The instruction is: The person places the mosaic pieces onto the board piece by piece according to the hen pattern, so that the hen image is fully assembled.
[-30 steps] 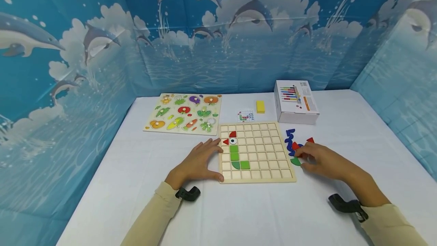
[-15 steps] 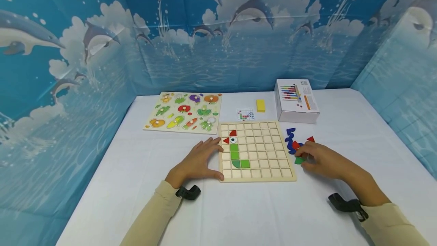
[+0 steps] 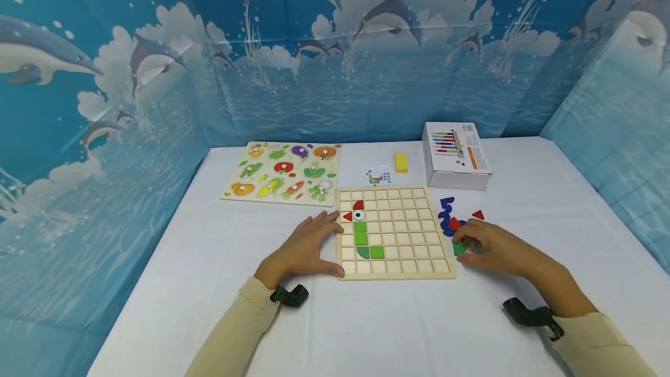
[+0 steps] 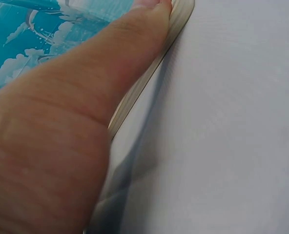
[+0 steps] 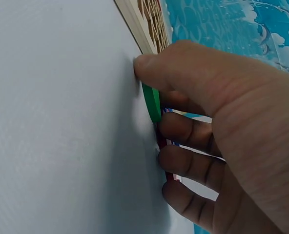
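Observation:
A wooden grid board (image 3: 396,231) lies on the table, several flat pieces set in its left squares: a red quarter-circle (image 3: 358,205), a red triangle (image 3: 348,216), an eye tile (image 3: 358,215), green squares (image 3: 361,239) and a green quarter-circle (image 3: 363,252). My left hand (image 3: 300,249) rests along the board's left edge, fingers spread, thumb at the near corner; the left wrist view shows that thumb (image 4: 144,29) against the rim. Just off the right edge, my right hand (image 3: 489,246) pinches a flat green piece (image 3: 459,249) between thumb and fingers, low over the cloth; its full outline is partly hidden.
Beyond my right fingers lie several blue curved pieces (image 3: 445,214) and red triangles (image 3: 478,214). Behind the board are a pattern card (image 3: 377,176), a yellow block (image 3: 401,163) and a white box (image 3: 457,156). A vegetable peg puzzle (image 3: 282,173) lies back left.
The green piece at my right fingertips has turned and shifted slightly right, and my thumb has come in against it. My left hand stays at the board's edge.

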Demonstrator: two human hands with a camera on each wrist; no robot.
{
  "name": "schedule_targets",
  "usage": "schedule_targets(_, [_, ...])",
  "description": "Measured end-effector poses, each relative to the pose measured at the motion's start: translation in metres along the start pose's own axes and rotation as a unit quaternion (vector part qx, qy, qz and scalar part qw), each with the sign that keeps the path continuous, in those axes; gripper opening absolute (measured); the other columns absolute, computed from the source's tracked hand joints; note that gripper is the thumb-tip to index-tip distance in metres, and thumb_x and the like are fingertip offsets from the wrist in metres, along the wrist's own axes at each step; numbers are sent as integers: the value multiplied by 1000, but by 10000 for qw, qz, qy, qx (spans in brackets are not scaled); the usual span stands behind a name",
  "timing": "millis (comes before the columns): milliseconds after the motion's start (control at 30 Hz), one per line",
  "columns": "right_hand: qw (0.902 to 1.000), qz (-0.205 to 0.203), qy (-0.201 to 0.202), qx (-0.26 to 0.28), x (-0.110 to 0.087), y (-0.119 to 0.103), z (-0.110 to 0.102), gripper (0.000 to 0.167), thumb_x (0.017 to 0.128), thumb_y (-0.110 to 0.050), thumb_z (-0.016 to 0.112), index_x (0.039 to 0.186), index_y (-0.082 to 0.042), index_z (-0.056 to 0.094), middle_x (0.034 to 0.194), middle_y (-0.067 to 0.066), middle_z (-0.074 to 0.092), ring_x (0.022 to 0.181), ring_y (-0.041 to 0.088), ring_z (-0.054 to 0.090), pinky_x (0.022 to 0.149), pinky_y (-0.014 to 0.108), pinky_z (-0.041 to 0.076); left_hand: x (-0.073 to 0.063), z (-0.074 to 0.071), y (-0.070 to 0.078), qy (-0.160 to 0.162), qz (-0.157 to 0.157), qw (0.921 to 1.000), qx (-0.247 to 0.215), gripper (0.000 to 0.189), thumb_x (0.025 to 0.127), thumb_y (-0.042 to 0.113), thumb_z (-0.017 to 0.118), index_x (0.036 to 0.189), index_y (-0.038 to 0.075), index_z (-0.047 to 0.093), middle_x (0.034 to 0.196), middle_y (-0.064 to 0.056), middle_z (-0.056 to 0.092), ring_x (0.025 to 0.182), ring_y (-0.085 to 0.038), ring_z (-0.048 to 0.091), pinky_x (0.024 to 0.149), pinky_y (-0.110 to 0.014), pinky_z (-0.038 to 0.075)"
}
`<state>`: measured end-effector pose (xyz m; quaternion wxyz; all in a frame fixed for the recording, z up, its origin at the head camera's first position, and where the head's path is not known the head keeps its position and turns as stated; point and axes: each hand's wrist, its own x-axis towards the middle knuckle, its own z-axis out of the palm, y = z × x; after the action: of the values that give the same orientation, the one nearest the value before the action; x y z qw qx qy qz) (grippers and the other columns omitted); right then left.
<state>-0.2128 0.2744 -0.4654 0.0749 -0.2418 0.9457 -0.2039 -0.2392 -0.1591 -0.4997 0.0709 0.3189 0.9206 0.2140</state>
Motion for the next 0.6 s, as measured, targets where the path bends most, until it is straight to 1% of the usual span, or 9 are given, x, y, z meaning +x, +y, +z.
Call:
schedule_targets(167, [9999, -101, 96, 17, 0, 0, 1, 27, 83, -14, 85, 106, -17, 71, 93, -9, 57, 88, 13, 54, 79, 29, 56, 0, 0, -1, 3, -20, 10000, 2, 90, 68, 76, 77, 138, 27, 49, 167, 7, 19, 153, -18, 10, 122, -42, 8])
schedule_targets(367, [9998, -142, 150, 18, 0, 0, 1, 30, 81, -15, 86, 106, -16, 71, 93, -9, 59, 88, 13, 54, 79, 29, 56, -1, 0, 0, -9, -23, 10000, -30, 89, 68, 76, 77, 137, 28, 49, 167, 6, 19, 153, -19, 10, 122, -41, 8])
schedule_targets(600, [9995, -217, 238, 7, -3, 4, 4, 28, 81, -14, 85, 104, -23, 72, 94, -12, 58, 89, 11, 54, 80, 28, 56, -1, -1, 2, -8, -51, 10000, -46, 89, 68, 75, 78, 137, 27, 49, 167, 6, 19, 153, -20, 10, 122, -43, 8])
